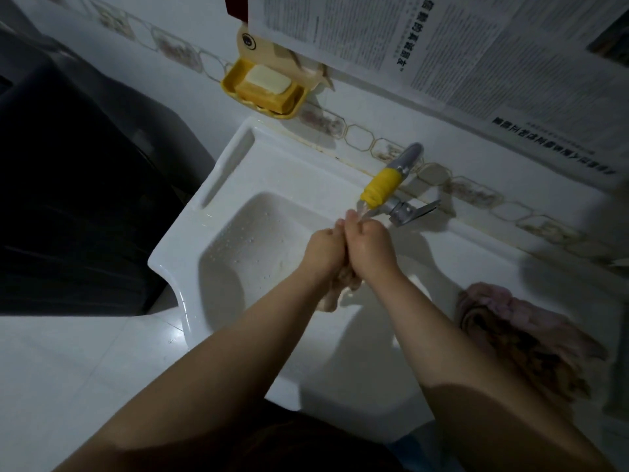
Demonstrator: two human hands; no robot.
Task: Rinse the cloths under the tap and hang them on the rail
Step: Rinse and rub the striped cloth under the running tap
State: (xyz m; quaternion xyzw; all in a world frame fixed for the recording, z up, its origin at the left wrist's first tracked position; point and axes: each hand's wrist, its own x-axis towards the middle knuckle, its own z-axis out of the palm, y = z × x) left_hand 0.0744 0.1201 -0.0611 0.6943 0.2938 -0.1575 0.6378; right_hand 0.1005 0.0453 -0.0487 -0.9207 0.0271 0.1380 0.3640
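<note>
Pale wet cloth [340, 287] is being squeezed between the left hand [323, 250] and right hand [369, 248], both clenching it under the yellow-tipped tap [383, 185] above the sink [218, 185].

Both bare forearms reach forward and meet at the far centre. The left hand [323, 250] and right hand [369, 248] press side by side, knuckles up, fingers [350, 218] curled in tight fists, thumbs touching.

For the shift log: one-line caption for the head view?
Both hands, left and right, wring a cloth under the tap over the sink.
</note>
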